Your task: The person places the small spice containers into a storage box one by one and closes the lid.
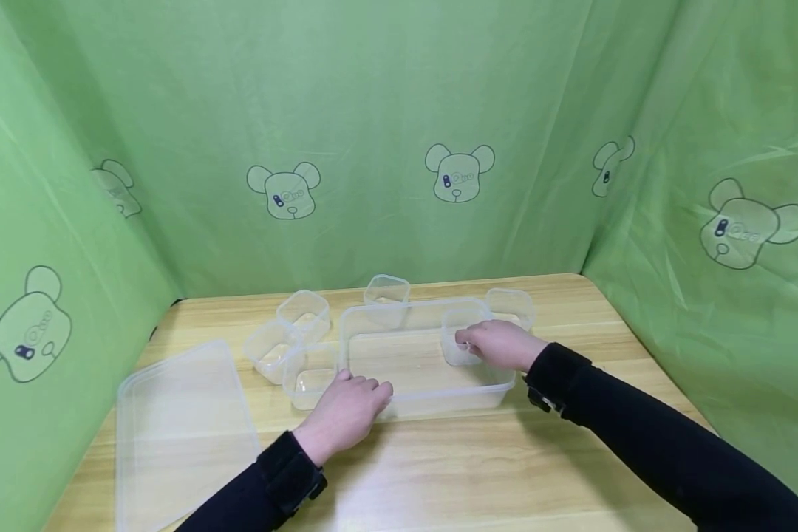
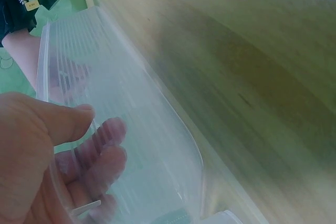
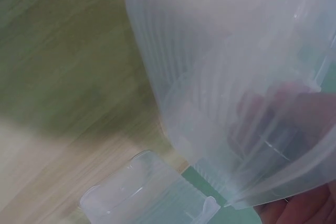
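Note:
A large clear plastic box [image 1: 439, 401] stands uncovered on the table. My left hand [image 1: 351, 410] grips its near left rim; in the left wrist view the thumb lies on the outer face of the ribbed wall [image 2: 152, 135], and the fingers show through the plastic. Inside the box's right end, my right hand [image 1: 503, 345] pinches the wall of a small clear container [image 1: 456, 353]. Seen from the right wrist, the fingers blur behind the translucent plastic of the large box [image 3: 199, 77].
Left of the box cluster small clear containers, among them a near one [image 1: 311, 377] and a back one [image 1: 304, 314]. Another container [image 1: 387, 290] stands behind the box, and one [image 1: 510, 304] at its back right. A flat clear lid [image 1: 179, 436] lies at left. Green curtains [image 1: 372, 89] enclose the table.

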Demonstrator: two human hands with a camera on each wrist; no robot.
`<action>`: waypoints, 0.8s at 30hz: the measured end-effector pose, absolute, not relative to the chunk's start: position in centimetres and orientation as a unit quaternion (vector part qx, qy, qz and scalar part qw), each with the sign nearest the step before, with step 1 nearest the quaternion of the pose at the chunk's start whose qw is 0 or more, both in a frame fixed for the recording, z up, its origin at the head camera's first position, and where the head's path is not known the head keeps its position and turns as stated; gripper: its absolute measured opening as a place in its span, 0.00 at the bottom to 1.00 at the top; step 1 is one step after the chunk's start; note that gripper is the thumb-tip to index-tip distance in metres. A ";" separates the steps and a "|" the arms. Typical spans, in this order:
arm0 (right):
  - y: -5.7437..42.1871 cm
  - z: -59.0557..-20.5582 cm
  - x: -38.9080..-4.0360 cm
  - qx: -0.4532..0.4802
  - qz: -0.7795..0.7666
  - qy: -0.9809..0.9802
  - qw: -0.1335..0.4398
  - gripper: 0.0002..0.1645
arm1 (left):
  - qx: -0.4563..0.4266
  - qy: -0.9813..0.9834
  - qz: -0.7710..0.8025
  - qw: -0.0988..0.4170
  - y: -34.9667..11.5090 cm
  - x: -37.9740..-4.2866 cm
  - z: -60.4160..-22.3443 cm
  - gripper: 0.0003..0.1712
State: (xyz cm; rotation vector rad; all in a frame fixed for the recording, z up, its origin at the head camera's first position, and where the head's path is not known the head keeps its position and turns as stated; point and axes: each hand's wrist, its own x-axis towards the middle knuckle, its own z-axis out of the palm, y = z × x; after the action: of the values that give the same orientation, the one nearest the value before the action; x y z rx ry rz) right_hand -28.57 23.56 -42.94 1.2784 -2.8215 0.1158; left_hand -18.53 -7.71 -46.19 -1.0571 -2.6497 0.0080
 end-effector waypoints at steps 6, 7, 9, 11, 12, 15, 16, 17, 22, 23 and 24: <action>23.6 -42.9 -28.7 0.413 0.033 -0.910 0.026 0.14 | -0.366 -0.920 0.000 0.139 -7.7 -18.6 -46.3 0.08; 23.5 -42.9 -28.8 0.412 0.033 -0.910 0.027 0.14 | -0.366 -0.920 0.000 0.138 -7.7 -18.6 -46.3 0.08; 23.5 -43.0 -28.8 0.410 0.033 -0.911 0.029 0.14 | -0.365 -0.921 -0.001 0.135 -7.7 -18.7 -46.4 0.08; 23.5 -43.0 -28.9 0.408 0.033 -0.912 0.030 0.14 | -0.364 -0.922 -0.003 0.132 -7.7 -18.7 -46.4 0.09; 23.5 -43.0 -28.9 0.407 0.033 -0.912 0.031 0.14 | -0.364 -0.922 -0.004 0.131 -7.7 -18.7 -46.5 0.09; 23.4 -42.9 -29.0 0.407 0.034 -0.912 0.032 0.15 | -0.364 -0.922 -0.005 0.132 -7.7 -18.7 -46.5 0.09; 23.4 -42.9 -29.0 0.407 0.034 -0.912 0.031 0.15 | -0.364 -0.922 -0.005 0.132 -7.7 -18.7 -46.5 0.09; 23.3 -42.9 -29.1 0.408 0.035 -0.912 0.031 0.15 | -0.364 -0.922 -0.005 0.133 -7.7 -18.7 -46.5 0.09; 23.3 -42.8 -29.3 0.404 0.035 -0.914 0.026 0.15 | -0.367 -0.919 -0.003 0.145 -7.8 -18.7 -46.4 0.08; 23.3 -42.8 -29.3 0.403 0.034 -0.914 0.025 0.14 | -0.368 -0.918 -0.003 0.146 -7.8 -18.7 -46.4 0.08; 23.2 -42.7 -29.3 0.401 0.034 -0.915 0.025 0.14 | -0.369 -0.918 -0.004 0.148 -7.8 -18.7 -46.4 0.08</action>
State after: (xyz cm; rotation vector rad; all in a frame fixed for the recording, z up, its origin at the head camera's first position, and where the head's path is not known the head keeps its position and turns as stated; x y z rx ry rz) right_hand -29.32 23.24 -42.73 1.2405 -2.8308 0.1055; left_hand -18.70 -7.78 -46.43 -1.0610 -2.6394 -0.0116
